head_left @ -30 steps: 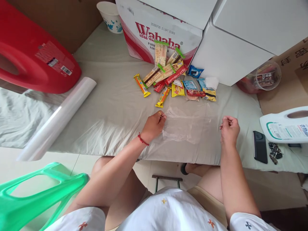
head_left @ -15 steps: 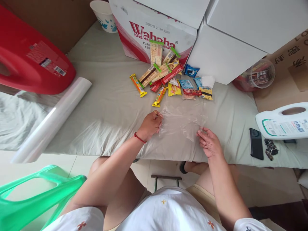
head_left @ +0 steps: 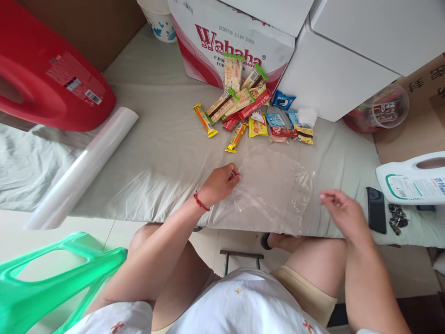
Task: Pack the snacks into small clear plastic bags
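Two hands on it | left hand fingers pinching clear crinkly plastic sheet on cloth-covered desk | right hand released, hovering beside | step: flattening sheet | next probably needs regripping right edge, tugging taut

One camera sits on the person's head. It looks forward and steeply down, close over the bench and knees.

a red plastic jug lies on its side at far left, with a roll of clear film just near of it on the grey sheet. a green stool sits near left. far centre, a wahaha carton stands behind a heap of snack packets. at right lie a black phone, keys and a white jug.
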`<state>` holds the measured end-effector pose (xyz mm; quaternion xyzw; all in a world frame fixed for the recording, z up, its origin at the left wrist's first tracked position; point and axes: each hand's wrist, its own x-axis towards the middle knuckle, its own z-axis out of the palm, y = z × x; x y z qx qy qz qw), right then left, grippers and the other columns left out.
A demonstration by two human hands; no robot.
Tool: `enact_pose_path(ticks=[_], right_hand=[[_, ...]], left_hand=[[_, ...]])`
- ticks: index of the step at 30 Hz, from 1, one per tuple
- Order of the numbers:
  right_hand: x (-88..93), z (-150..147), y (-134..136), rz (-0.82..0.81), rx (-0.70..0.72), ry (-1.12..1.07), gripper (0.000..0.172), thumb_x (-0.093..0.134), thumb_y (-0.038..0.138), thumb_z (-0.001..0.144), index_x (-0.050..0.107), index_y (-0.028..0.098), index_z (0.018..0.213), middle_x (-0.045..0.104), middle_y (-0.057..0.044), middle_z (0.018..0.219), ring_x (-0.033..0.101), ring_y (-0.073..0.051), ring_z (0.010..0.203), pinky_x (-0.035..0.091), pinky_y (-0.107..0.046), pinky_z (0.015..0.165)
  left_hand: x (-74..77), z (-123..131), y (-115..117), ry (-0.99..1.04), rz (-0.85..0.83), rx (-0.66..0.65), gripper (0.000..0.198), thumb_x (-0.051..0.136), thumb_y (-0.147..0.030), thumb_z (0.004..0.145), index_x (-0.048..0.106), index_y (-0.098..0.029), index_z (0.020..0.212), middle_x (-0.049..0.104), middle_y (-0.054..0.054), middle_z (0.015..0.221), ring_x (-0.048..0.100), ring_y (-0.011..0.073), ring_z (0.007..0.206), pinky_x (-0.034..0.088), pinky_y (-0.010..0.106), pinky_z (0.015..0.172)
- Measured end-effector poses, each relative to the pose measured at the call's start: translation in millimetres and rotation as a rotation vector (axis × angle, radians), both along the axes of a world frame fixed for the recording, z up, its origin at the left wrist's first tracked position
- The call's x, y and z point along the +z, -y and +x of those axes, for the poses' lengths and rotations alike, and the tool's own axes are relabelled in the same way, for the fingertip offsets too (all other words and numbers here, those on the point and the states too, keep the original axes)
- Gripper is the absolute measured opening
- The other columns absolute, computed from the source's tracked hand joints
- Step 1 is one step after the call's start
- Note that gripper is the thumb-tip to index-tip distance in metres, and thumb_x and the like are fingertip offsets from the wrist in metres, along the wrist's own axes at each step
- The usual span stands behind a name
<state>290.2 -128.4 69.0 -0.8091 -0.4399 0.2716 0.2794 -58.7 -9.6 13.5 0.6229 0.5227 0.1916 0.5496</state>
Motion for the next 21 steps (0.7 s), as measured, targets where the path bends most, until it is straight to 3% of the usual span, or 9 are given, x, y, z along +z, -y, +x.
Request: enact_pose_path(ticks=[1, 3, 5, 7, 10, 13, 16, 18, 21], right_hand=[[8.6, -2.5, -14.7, 0.114, -0.031, 0.076, 0.035, 0.075, 0.057, 0.077, 0.076, 0.025, 0.091, 0.072, -0.004, 0.077, 0.065, -0.022, 0.071, 0.052, -0.036, 0.066], [22.5, -19.1, -44.7, 0.239, 0.043, 0.114, 0.032, 0.072, 0.054, 0.083, 0.074, 0.024, 0.095, 0.070, -0.003, 0.078, 0.063, -0.020, 0.070, 0.051, -0.035, 0.065], [28.6, -49.8, -66.0, 0.232, 0.271, 0.079, 0.026, 0.068, 0.050, 0.090, 0.074, 0.026, 0.096, 0.068, -0.002, 0.078, 0.062, -0.021, 0.068, 0.053, -0.037, 0.064], [25.3, -88.2, -69.9, 0.186, 0.582, 0.101, 0.020, 0.062, 0.043, 0.098, 0.075, 0.028, 0.102, 0.072, -0.004, 0.085, 0.066, -0.023, 0.074, 0.058, -0.043, 0.072], [5.7, -141.6, -42.9, 0.233, 0.864, 0.231, 0.027, 0.059, 0.042, 0.102, 0.074, 0.028, 0.120, 0.075, -0.011, 0.112, 0.068, -0.033, 0.105, 0.061, -0.053, 0.092], [-24.7, -175.5, -0.3, 0.272, 0.938, 0.322, 0.062, 0.068, 0.048, 0.097, 0.057, 0.019, 0.151, 0.060, -0.019, 0.151, 0.058, -0.039, 0.134, 0.055, -0.061, 0.109], [-56.0, -188.6, 27.4, 0.268, 1.013, 0.398, 0.074, 0.067, 0.047, 0.099, 0.044, 0.013, 0.161, 0.047, -0.020, 0.165, 0.044, -0.041, 0.151, 0.044, -0.064, 0.121], [-70.7, -189.0, 32.3, 0.267, 1.085, 0.435, 0.072, 0.063, 0.046, 0.102, 0.042, 0.012, 0.162, 0.044, -0.019, 0.167, 0.037, -0.040, 0.157, 0.037, -0.066, 0.125], [-78.2, -184.4, 25.7, 0.265, 1.191, 0.449, 0.069, 0.057, 0.047, 0.105, 0.041, 0.013, 0.163, 0.042, -0.017, 0.169, 0.033, -0.037, 0.159, 0.030, -0.068, 0.128]], left_hand=[[0.8, 0.3, 0.5, -0.014, 0.012, -0.012, 0.011, 0.054, -0.034, 0.094, 0.053, -0.023, 0.090, 0.053, -0.006, 0.056, 0.043, 0.0128, 0.045, 0.031, 0.026, 0.051], [3.8, 1.0, 0.6, -0.040, 0.034, -0.019, 0.012, 0.053, -0.034, 0.094, 0.054, -0.023, 0.090, 0.054, -0.006, 0.056, 0.045, 0.0135, 0.046, 0.032, 0.027, 0.052], [7.7, 1.4, 0.3, -0.057, 0.043, -0.019, 0.011, 0.052, -0.033, 0.095, 0.054, -0.023, 0.091, 0.054, -0.006, 0.055, 0.046, 0.0140, 0.045, 0.032, 0.027, 0.052], [11.5, 0.6, 0.2, -0.054, 0.034, -0.029, 0.010, 0.053, -0.032, 0.095, 0.054, -0.023, 0.092, 0.054, -0.007, 0.054, 0.048, 0.0145, 0.044, 0.034, 0.028, 0.053], [15.2, -3.6, -0.6, -0.045, 0.020, -0.057, 0.008, 0.054, -0.031, 0.095, 0.055, -0.023, 0.094, 0.055, -0.007, 0.054, 0.052, 0.0160, 0.045, 0.036, 0.029, 0.056], [15.4, -11.0, -1.6, -0.113, 0.067, -0.075, 0.007, 0.056, -0.030, 0.096, 0.056, -0.023, 0.096, 0.056, -0.006, 0.056, 0.056, 0.0182, 0.051, 0.037, 0.030, 0.059], [13.8, -18.1, -0.3, -0.237, 0.127, -0.046, 0.014, 0.059, -0.033, 0.097, 0.059, -0.020, 0.104, 0.062, -0.002, 0.066, 0.060, 0.0214, 0.062, 0.039, 0.033, 0.063], [13.9, -19.4, 3.1, -0.320, 0.225, 0.068, 0.021, 0.062, -0.033, 0.097, 0.060, -0.017, 0.111, 0.069, 0.005, 0.084, 0.064, 0.0244, 0.075, 0.044, 0.035, 0.070], [17.5, -11.9, 10.8, -0.378, 0.569, 0.299, 0.021, 0.059, -0.024, 0.098, 0.063, -0.013, 0.115, 0.068, 0.016, 0.114, 0.063, 0.0296, 0.104, 0.050, 0.042, 0.090]])
